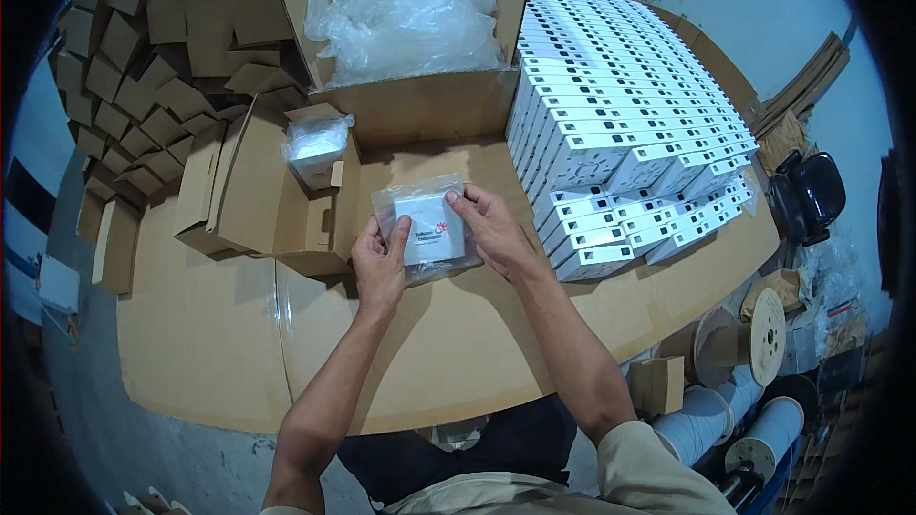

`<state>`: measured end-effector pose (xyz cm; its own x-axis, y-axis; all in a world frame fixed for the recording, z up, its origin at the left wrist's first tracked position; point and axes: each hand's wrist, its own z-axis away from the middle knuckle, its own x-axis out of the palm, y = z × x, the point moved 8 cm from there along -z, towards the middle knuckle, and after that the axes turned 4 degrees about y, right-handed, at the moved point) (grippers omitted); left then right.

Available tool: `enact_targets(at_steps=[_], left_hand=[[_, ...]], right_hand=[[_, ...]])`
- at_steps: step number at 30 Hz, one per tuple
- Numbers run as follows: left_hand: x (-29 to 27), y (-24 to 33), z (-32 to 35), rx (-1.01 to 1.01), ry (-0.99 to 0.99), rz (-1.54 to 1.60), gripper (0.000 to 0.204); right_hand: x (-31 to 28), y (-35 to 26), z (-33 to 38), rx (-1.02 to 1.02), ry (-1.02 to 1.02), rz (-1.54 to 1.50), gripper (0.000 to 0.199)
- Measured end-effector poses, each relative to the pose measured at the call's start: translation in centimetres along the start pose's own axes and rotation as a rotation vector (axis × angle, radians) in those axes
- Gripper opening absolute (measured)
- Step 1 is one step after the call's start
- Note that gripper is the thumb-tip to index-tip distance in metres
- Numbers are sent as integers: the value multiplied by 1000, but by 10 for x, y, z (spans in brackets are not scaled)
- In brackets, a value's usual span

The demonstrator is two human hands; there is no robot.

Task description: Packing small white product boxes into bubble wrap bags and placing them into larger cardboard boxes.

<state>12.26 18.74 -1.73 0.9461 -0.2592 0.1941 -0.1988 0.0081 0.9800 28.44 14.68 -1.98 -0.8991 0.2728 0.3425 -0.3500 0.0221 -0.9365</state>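
Between my two hands is a flat white square box [426, 240] inside a clear plastic bag, held above the cardboard-covered table. My left hand [381, 260] grips its left edge, thumb on top. At the upper right edge my right hand [489, 226] pinches the bag with thumb and fingers. Just left of my left hand stands an open cardboard carton [310, 238]. A similar plastic-wrapped white box [318, 154] sits upright in its far part. The undersides of the held box and some of my fingers are hidden.
A big carton [420, 100] of crumpled clear bags [410, 14] stands at the back. Stacked white boxes [620, 114] fill the right side. Many small open cartons [181, 48] pile up at the far left. Cable spools [763, 334] lie beyond the table's right edge.
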Motion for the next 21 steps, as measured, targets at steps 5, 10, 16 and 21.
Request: enact_targets(at_steps=[5,10,16,21], left_hand=[[0,6,2,59,22,-17,32],[1,10,4,69,19,-17,32],[-6,10,9,29,86,-76,35],[0,14,6,117,44,-2,34]], right_hand=[[6,1,4,-43,88,-14,29],[5,-7,7,-76,97,-55,32],[11,-25,13,-93,-24,-139,31],[5,-32,15,-86,-84,-174,31]])
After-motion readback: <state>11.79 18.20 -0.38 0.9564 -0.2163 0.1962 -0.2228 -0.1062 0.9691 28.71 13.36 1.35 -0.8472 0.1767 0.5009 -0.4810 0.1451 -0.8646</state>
